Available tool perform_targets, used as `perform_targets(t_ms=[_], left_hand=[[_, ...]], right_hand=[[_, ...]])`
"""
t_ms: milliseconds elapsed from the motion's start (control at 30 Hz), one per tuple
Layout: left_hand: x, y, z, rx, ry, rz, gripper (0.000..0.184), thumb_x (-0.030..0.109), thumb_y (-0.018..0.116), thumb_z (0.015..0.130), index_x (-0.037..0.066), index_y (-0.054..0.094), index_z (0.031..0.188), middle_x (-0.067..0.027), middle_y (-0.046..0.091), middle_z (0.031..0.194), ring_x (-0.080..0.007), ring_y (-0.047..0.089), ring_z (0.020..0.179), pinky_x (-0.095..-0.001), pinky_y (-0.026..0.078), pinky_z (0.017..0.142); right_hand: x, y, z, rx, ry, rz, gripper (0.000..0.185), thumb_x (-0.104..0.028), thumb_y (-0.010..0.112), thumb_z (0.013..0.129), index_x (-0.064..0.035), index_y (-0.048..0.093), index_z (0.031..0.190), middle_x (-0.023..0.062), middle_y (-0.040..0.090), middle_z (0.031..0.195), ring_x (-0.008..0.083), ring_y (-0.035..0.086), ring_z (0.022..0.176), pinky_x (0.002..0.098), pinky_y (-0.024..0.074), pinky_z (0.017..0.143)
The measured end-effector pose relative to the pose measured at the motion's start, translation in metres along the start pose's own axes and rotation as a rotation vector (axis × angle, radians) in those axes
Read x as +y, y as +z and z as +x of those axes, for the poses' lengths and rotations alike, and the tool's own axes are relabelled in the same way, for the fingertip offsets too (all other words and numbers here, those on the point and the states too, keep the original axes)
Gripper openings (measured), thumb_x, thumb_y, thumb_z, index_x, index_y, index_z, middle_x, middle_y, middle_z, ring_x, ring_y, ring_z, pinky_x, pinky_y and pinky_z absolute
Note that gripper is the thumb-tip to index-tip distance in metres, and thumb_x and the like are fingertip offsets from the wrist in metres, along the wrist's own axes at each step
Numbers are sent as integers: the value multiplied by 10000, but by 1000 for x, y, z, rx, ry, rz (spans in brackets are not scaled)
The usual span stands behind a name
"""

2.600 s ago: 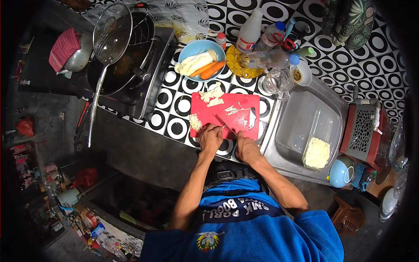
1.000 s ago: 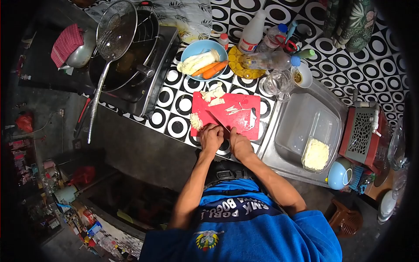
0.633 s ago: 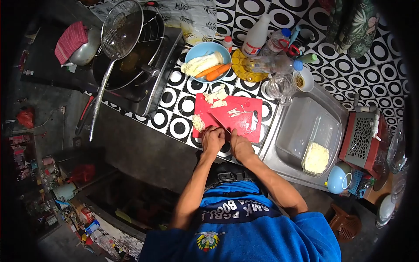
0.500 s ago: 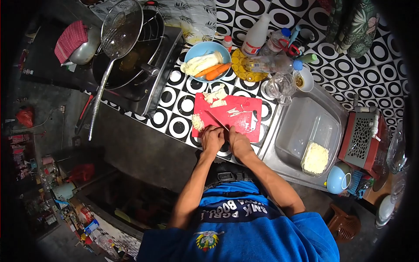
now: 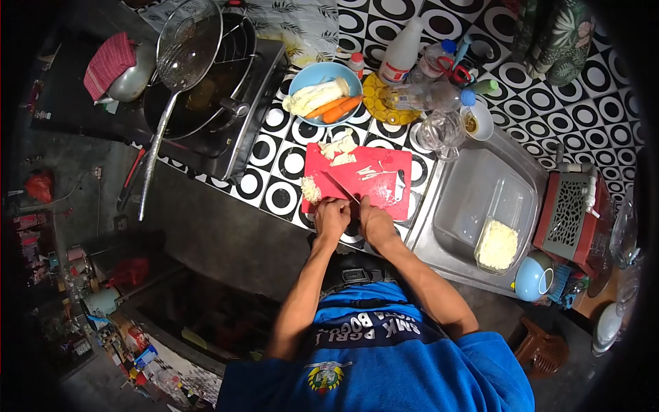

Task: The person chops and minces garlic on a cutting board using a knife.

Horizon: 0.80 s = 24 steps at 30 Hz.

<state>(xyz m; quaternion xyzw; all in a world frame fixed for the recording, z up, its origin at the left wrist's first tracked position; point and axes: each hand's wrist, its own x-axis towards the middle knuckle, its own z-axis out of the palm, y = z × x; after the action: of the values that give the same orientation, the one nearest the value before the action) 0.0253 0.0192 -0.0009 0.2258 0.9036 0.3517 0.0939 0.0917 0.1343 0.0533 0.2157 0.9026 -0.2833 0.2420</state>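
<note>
A red cutting board (image 5: 384,159) lies on the tiled counter. My right hand (image 5: 375,221) is closed around the handle of a knife (image 5: 341,183), whose blade slants up and left over the board. Close beside it, my left hand (image 5: 332,220) rests at the board's near edge with its fingers curled and pressed down; whatever lies under them is hidden. Finely chopped pale pieces (image 5: 310,189) are heaped at the board's left edge. Larger pale chunks (image 5: 338,147) sit at its top left, and thin pale strips (image 5: 371,173) lie near the middle.
Behind the board stands a blue bowl (image 5: 327,73) with carrots and a pale vegetable. A gas stove (image 5: 264,82) carries a pan and a long-handled strainer (image 5: 184,58). To the right, a sink (image 5: 439,233) holds a clear container of shredded pale food (image 5: 497,246). Bottles (image 5: 401,55) crowd the back.
The view has shifted very slightly. Both hands and the knife stay at almost the same place on the board.
</note>
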Motion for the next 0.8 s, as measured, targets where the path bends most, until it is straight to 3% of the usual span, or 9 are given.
perform_targets(t_ms=[267, 567, 667, 800], left_hand=[[-2, -3, 3, -83, -38, 26, 116, 74, 651, 700, 73, 694, 807, -131, 646, 801, -333, 617, 763, -431, 487, 686], [-2, 3, -4, -13, -42, 7, 132, 76, 631, 718, 80, 691, 836, -134, 649, 861, -347, 616, 790, -439, 489, 702], [9, -8, -1, -75, -93, -1, 119, 78, 627, 726, 84, 685, 830, -131, 649, 862, -351, 616, 786, -442, 488, 696], [4, -4, -2, -37, -56, 0, 118, 77, 631, 725, 82, 682, 832, -129, 646, 881, -351, 617, 794, -444, 487, 692]], right_hand=[[-5, 4, -9, -3, 51, 21, 485, -72, 652, 704, 57, 408, 1103, 286, 631, 853, 426, 635, 836, 478, 519, 729], [-15, -14, -4, 37, -6, 2, 507, -65, 671, 695, 51, 386, 1098, 273, 636, 825, 436, 635, 799, 483, 521, 705], [-11, -3, -13, -15, 79, 38, 334, -92, 578, 798, 32, 421, 1066, 276, 635, 851, 430, 638, 827, 471, 523, 723], [-8, 9, -1, 28, 52, 42, 388, -82, 606, 766, 40, 412, 1080, 280, 634, 850, 434, 635, 826, 477, 518, 725]])
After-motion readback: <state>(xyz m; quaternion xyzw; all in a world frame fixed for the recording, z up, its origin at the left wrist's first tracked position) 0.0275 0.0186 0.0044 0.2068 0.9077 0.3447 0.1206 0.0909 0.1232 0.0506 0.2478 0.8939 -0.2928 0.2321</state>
